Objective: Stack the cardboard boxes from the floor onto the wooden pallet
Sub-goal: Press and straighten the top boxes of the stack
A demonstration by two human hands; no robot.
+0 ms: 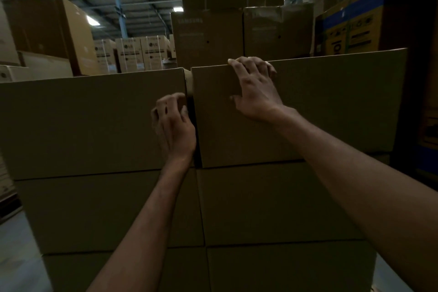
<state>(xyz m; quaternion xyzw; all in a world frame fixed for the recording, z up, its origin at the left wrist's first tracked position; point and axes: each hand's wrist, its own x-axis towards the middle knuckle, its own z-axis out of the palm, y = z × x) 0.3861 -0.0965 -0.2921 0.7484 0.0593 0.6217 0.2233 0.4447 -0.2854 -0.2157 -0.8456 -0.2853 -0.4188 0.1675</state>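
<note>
Top right box (pixel 331 106) is up on the highest visible tier of the stack, alongside the top left box (pixel 83 121), with a narrow dark gap (pixel 189 83) between them. The right grip (pixel 256 92) is hooked over that box's upper edge, fingers curled behind the rim and thumb flat on the front face. The left grip (pixel 174 123) is down at the seam, fingers curled at the corner where the two boxes nearly meet. Whether it clasps an edge or only braces there, I cannot tell in this gloom.

Now the hazards. That seam is a pinch point: shove the right box across and the left fingers could get trapped. A pull from the top rim alone might tip the box towards the person instead of sliding it, and the cardboard may crumple under the fingertips. If its base doesn't land square on the middle right box (pixel 272 201) beneath, that column could end up leaning.

The pallet is out of sight below. Behind, a tall brown stack (pixel 208 38) and printed cartons (pixel 129 54) crowd in, and there's pale floor (pixel 16 256) at lower left.
</note>
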